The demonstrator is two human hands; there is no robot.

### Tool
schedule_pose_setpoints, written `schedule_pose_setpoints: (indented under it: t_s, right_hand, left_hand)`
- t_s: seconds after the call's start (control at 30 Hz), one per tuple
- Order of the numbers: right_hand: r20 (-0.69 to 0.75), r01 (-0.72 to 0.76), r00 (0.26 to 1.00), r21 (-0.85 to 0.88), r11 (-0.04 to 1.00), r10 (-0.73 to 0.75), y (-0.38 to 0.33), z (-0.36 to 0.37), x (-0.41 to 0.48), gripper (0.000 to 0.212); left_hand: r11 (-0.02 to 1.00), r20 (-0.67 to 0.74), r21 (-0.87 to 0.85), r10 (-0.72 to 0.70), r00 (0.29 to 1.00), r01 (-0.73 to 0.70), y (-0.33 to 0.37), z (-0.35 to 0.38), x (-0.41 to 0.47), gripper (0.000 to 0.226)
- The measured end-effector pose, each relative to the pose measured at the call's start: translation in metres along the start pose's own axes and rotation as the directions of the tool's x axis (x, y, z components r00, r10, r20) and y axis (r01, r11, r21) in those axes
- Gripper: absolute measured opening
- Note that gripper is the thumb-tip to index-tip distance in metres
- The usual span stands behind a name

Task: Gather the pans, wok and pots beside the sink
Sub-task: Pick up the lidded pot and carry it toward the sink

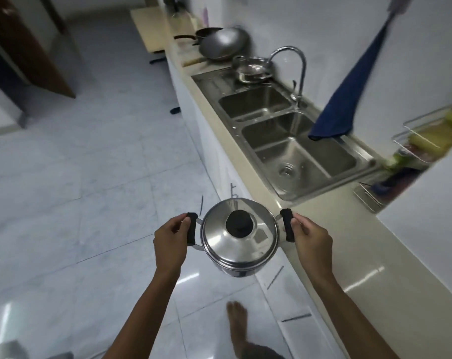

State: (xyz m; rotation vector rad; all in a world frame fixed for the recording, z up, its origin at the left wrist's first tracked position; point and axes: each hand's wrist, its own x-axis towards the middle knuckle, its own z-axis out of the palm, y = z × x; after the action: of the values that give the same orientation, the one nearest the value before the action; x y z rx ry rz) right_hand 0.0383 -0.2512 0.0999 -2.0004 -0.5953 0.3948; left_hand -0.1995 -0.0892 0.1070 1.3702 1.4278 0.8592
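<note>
Both hands, the left hand [171, 235] and the right hand [310, 235], gripped the black side handles of a lidded pot [240, 235] carried above the floor, near the counter [349, 255], apparently bound for the wok [223, 45] and small pot [253, 68] beyond the sink [279, 123].

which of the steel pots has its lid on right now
The pot in the hands, held by its two black side handles over the floor, wears a domed lid with a black knob. The small pot on the drainboard by the tap is open.
</note>
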Motion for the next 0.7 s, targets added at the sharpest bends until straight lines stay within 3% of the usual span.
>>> schedule_pose_setpoints:
  t_s: [0.4, 0.7]
  right_hand:
    - [0.116, 0.127, 0.985, 0.033, 0.991, -0.13, -0.154, 0.2, 0.244, 0.029]
    - [0.032, 0.088, 0.996, 0.005, 0.996, -0.088, -0.224, 0.342, 0.402, 0.027]
  left_hand:
    - [0.999, -0.144, -0.038, -0.004, 0.99, -0.001, 0.079, -0.01, 0.298, 0.024]
    - [0.999, -0.039, -0.015, 0.03, 0.999, -0.031, 0.119, 0.017, 0.548, 0.023]
